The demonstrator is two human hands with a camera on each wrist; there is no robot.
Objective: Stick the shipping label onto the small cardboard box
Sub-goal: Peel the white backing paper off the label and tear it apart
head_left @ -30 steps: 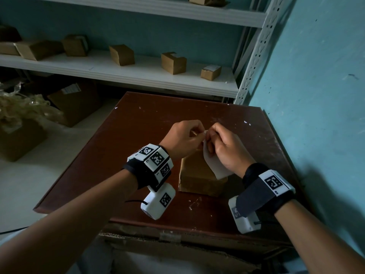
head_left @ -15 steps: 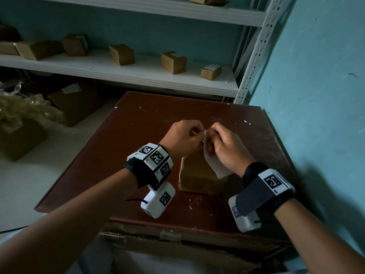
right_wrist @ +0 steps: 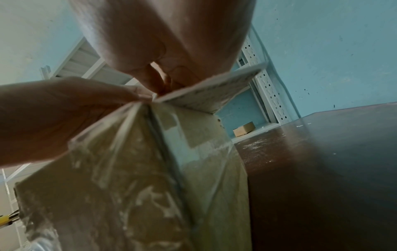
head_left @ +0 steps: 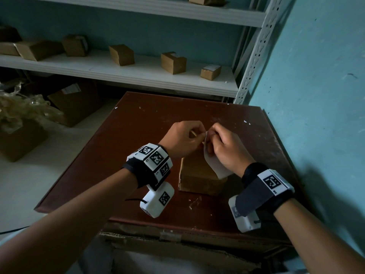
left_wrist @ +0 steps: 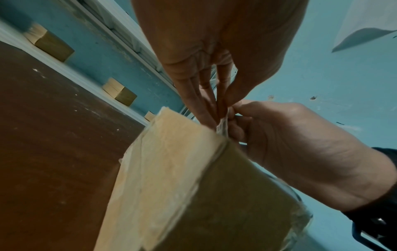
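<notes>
A small cardboard box with worn tape stands on the dark brown table, just below both hands. The white shipping label hangs over the box's top, a curled sheet held above it. My right hand grips the label's upper edge, and my left hand pinches the same corner from the other side. In the left wrist view the fingertips meet at the label corner above the box. The right wrist view shows the label fanning out over the box.
A white metal shelf behind the table carries several small cardboard boxes. A teal wall runs close along the table's right side. Larger cartons and crumpled plastic wrap lie on the floor at left.
Both hands stay at the label's top corner above the box; the fingers shift only slightly. The box has not moved.
</notes>
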